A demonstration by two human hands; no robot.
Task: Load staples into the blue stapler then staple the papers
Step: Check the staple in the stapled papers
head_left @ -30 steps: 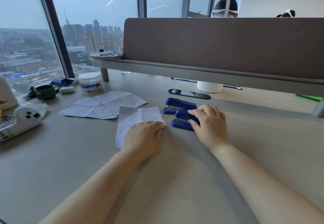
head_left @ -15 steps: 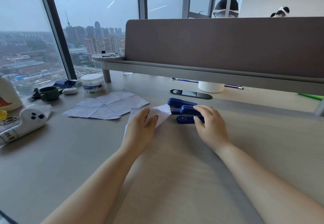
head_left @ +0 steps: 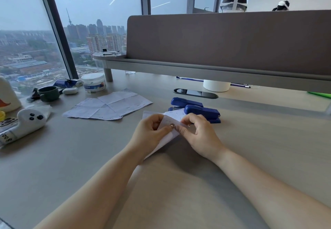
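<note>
Fingers (head_left: 167, 128) of the left hand (head_left: 148, 133) and right hand (head_left: 201, 136) pinch a folded paper (head_left: 174, 116) over the desk (head_left: 89, 157). Two blue staplers (head_left: 202, 111) lie just behind it.

No wording on my desk can be read. The blue label on the white-lidded jar (head_left: 93, 85) is a blur. The faint print on the folded paper (head_left: 174, 116) I hold and on the spread sheets (head_left: 109, 107) is too small to make out, as are the dark marks on the band of the white seal-shaped figure (head_left: 29, 121).
</note>
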